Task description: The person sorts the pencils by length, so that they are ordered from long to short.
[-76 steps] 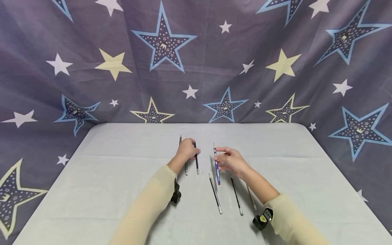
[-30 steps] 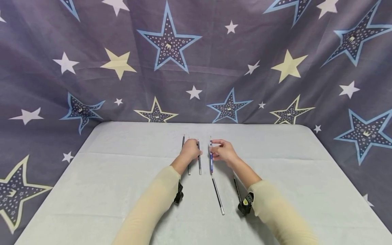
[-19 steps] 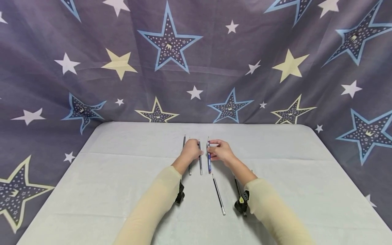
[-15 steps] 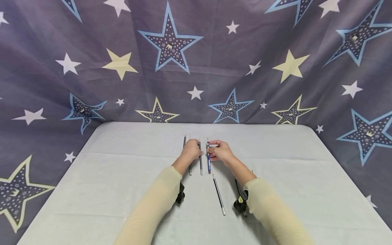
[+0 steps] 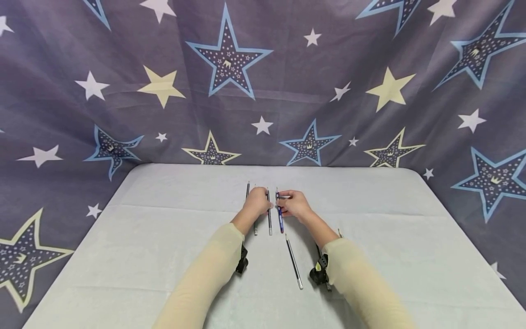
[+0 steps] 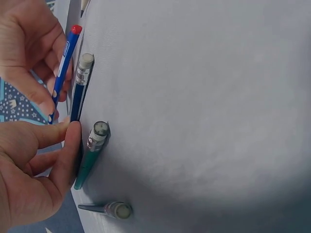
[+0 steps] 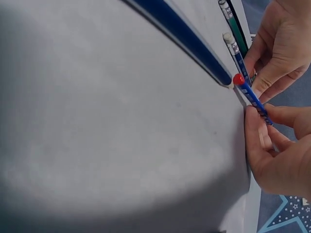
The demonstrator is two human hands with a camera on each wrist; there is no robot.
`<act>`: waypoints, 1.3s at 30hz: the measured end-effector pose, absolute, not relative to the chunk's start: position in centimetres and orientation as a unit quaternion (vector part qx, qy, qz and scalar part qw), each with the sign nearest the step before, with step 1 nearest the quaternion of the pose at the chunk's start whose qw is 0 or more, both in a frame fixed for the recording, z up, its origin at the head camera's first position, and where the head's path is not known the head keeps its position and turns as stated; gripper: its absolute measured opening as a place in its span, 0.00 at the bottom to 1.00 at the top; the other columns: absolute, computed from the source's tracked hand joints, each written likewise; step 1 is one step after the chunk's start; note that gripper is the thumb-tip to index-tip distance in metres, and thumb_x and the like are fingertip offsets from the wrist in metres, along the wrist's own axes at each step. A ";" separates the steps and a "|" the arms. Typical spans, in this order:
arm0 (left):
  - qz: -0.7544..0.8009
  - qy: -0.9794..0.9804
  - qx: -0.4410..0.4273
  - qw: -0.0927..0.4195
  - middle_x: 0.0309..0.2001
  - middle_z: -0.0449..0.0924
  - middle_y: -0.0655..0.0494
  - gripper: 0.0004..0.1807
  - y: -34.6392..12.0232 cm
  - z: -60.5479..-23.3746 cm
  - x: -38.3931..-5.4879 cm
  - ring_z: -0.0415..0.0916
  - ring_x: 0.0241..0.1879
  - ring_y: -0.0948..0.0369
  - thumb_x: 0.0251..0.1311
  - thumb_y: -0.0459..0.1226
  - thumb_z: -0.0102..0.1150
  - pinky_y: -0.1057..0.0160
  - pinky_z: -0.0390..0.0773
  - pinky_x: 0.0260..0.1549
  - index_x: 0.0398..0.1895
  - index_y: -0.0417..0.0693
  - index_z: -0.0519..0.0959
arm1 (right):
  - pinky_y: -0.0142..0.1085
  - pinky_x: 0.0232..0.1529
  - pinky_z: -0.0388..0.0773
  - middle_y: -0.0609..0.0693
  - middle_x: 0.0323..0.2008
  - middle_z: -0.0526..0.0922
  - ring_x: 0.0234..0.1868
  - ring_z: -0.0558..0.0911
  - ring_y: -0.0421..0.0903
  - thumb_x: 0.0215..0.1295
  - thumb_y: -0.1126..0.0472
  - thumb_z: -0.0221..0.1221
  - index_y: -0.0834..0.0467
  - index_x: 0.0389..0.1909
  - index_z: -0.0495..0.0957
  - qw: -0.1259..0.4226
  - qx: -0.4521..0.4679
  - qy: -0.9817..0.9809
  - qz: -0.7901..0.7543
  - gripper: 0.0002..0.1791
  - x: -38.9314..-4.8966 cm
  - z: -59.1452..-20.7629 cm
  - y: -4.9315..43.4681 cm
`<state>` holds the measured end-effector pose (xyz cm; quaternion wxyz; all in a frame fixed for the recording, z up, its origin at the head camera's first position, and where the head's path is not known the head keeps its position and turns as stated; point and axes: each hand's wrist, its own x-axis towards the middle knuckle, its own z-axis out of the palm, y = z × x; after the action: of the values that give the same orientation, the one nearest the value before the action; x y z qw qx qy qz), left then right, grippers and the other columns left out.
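My right hand (image 5: 295,204) pinches a blue pencil with a red end (image 5: 281,224) between thumb and fingers. Just left of it, my left hand (image 5: 256,201) has thumb and fingertips on a dark blue, eraser-tipped pencil (image 6: 77,99). The two pencils stand almost parallel with a narrow gap between them in the head view. A green eraser-tipped pencil (image 6: 90,160) lies beside the left fingers, and another pencil (image 6: 116,210) rests farther left. In the right wrist view, the red end overlaps the tip of a nearer blue pencil (image 7: 187,36).
On the pale cloth-covered table (image 5: 144,274), a dark pencil (image 5: 293,262) lies in front of the hands. Two more, one a dark pencil (image 5: 318,250), are partly hidden under the right forearm. A star-patterned curtain (image 5: 287,91) rises behind the table's back edge.
My right hand has carried the blue pencil leftward, closer to the pencil at my left hand, and its tip has swung left. The left hand has stayed almost where it was.
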<state>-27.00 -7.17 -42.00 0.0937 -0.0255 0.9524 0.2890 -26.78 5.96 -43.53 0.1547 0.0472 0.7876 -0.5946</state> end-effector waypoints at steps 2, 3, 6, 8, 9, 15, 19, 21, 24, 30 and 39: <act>0.289 0.952 -0.028 0.096 0.54 0.77 0.43 0.29 -7.2 -42.0 -27.0 0.80 0.32 0.57 0.53 0.35 0.65 0.65 0.80 0.38 0.59 0.38 0.71 | 0.33 0.25 0.82 0.50 0.26 0.75 0.22 0.75 0.42 0.59 0.68 0.58 0.63 0.55 0.73 0.150 0.044 0.793 -0.589 0.21 -26.8 -43.6 5.8; 0.290 0.952 -0.029 0.098 0.54 0.77 0.43 0.29 -7.2 -42.0 -26.9 0.80 0.31 0.58 0.53 0.35 0.65 0.66 0.80 0.37 0.59 0.38 0.71 | 0.33 0.26 0.83 0.50 0.26 0.75 0.22 0.75 0.42 0.59 0.68 0.58 0.63 0.55 0.73 0.147 0.041 0.797 -0.584 0.21 -26.8 -43.7 5.7; 0.291 0.951 -0.031 0.103 0.54 0.77 0.43 0.29 -7.2 -42.0 -26.9 0.80 0.29 0.59 0.54 0.35 0.65 0.67 0.79 0.34 0.59 0.38 0.71 | 0.34 0.27 0.84 0.51 0.26 0.76 0.22 0.76 0.42 0.58 0.67 0.59 0.63 0.55 0.74 0.138 0.039 0.809 -0.570 0.21 -26.7 -43.8 5.6; 0.292 0.950 -0.031 0.104 0.54 0.77 0.44 0.29 -7.2 -42.1 -26.9 0.80 0.28 0.59 0.54 0.36 0.65 0.67 0.79 0.34 0.60 0.38 0.71 | 0.35 0.27 0.84 0.52 0.27 0.76 0.22 0.76 0.42 0.58 0.67 0.60 0.63 0.55 0.74 0.133 0.038 0.816 -0.561 0.22 -26.7 -43.8 5.5; 0.292 0.950 -0.031 0.104 0.54 0.77 0.44 0.29 -7.2 -42.1 -26.8 0.80 0.28 0.60 0.54 0.36 0.65 0.67 0.79 0.34 0.60 0.38 0.71 | 0.34 0.27 0.84 0.52 0.27 0.76 0.22 0.76 0.42 0.58 0.67 0.60 0.64 0.55 0.74 0.131 0.037 0.819 -0.557 0.22 -26.7 -43.8 5.4; 0.295 0.950 -0.030 0.100 0.54 0.77 0.43 0.28 -7.2 -42.1 -26.8 0.80 0.31 0.58 0.54 0.36 0.65 0.66 0.79 0.35 0.59 0.38 0.71 | 0.31 0.24 0.82 0.52 0.27 0.76 0.22 0.75 0.40 0.58 0.66 0.61 0.65 0.52 0.76 0.120 0.033 0.838 -0.531 0.20 -26.8 -44.0 5.3; 0.297 0.949 -0.028 0.098 0.55 0.77 0.43 0.28 -7.3 -42.1 -26.9 0.80 0.31 0.58 0.54 0.35 0.65 0.67 0.79 0.33 0.59 0.38 0.71 | 0.30 0.22 0.81 0.51 0.26 0.76 0.21 0.74 0.39 0.59 0.65 0.61 0.65 0.50 0.77 0.110 0.027 0.848 -0.518 0.18 -26.9 -44.2 5.3; 0.297 0.949 -0.028 0.099 0.55 0.76 0.43 0.28 -7.2 -42.0 -26.9 0.80 0.30 0.58 0.55 0.36 0.64 0.68 0.79 0.32 0.60 0.38 0.71 | 0.29 0.22 0.81 0.52 0.27 0.77 0.21 0.75 0.39 0.59 0.64 0.61 0.65 0.50 0.77 0.105 0.024 0.852 -0.512 0.18 -26.9 -44.4 5.2; 0.296 0.949 -0.030 0.101 0.56 0.76 0.44 0.28 -7.2 -42.1 -27.0 0.79 0.27 0.60 0.55 0.36 0.64 0.69 0.77 0.29 0.60 0.39 0.71 | 0.29 0.22 0.81 0.52 0.28 0.78 0.21 0.75 0.39 0.59 0.64 0.61 0.64 0.50 0.78 0.100 0.022 0.857 -0.504 0.17 -27.0 -44.6 5.2; 0.307 0.945 -0.037 0.110 0.57 0.75 0.43 0.28 -7.2 -42.2 -27.1 0.77 0.20 0.64 0.56 0.35 0.63 0.71 0.76 0.22 0.61 0.39 0.70 | 0.30 0.23 0.82 0.52 0.28 0.77 0.20 0.75 0.39 0.59 0.65 0.61 0.65 0.48 0.78 0.098 0.024 0.854 -0.510 0.16 -27.1 -44.8 5.1; 0.299 0.948 -0.035 0.107 0.55 0.77 0.44 0.29 -7.3 -42.2 -27.1 0.77 0.22 0.62 0.55 0.36 0.64 0.71 0.75 0.24 0.61 0.40 0.70 | 0.30 0.22 0.81 0.53 0.28 0.79 0.19 0.76 0.40 0.59 0.64 0.61 0.64 0.47 0.78 0.095 0.030 0.866 -0.489 0.15 -27.0 -44.5 4.9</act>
<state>-27.12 -7.25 -42.16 0.1069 -0.0346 0.9475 0.2993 -26.96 4.86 -44.51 0.0946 0.0296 0.8664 -0.4893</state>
